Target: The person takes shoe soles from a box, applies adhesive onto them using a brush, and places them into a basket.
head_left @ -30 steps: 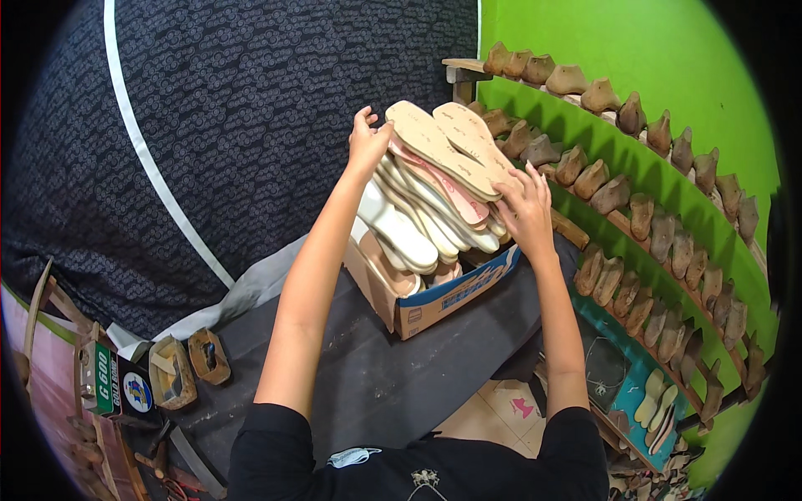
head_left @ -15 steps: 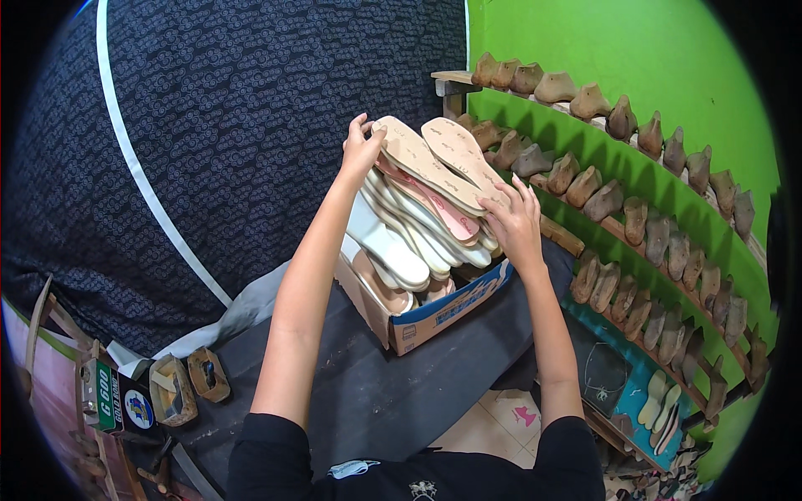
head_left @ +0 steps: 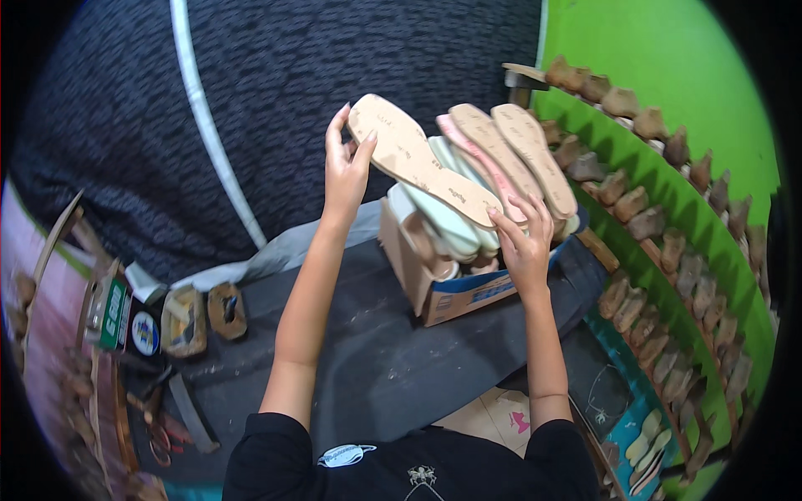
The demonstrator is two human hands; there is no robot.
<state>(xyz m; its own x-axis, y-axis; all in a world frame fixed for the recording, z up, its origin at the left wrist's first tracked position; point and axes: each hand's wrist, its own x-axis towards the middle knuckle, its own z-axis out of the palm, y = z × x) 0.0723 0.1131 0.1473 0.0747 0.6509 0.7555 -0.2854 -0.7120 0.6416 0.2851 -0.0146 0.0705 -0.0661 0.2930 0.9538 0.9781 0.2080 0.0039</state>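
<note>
Left hand [head_left: 347, 171], thumb on the upper face and fingers round the far edge, grasps the wide end of a flat tan insole [head_left: 409, 159] with small dark printed marks. Right hand [head_left: 525, 242] grips the same piece at its narrow end, thumb on the face; cannot tell whether its other fingers also touch the insoles behind. The held insole slants from upper left to lower right, above the left part of an open brown cardboard box with a blue band [head_left: 472, 302].

Box stands on a dark grey worktop [head_left: 368, 334], packed above its rim. Contents: pale whitish insoles [head_left: 447, 225] layered at the left, a pink insole [head_left: 480, 154] beside them, then two more tan printed insoles [head_left: 526, 142] on top at the right.

Left end of worktop: a green-and-black metal tin [head_left: 117, 313], two small open containers [head_left: 184, 326] side by side, red-handled scissors [head_left: 159, 447] near a long grey strip [head_left: 192, 417].

Behind: dark patterned cloth [head_left: 351, 67] with a white stripe. Right: bright green wall [head_left: 668, 42], rows of brown foot-shaped shoe lasts [head_left: 620, 103] on shelves. Lower right, more insoles [head_left: 647, 447] on a teal surface.
</note>
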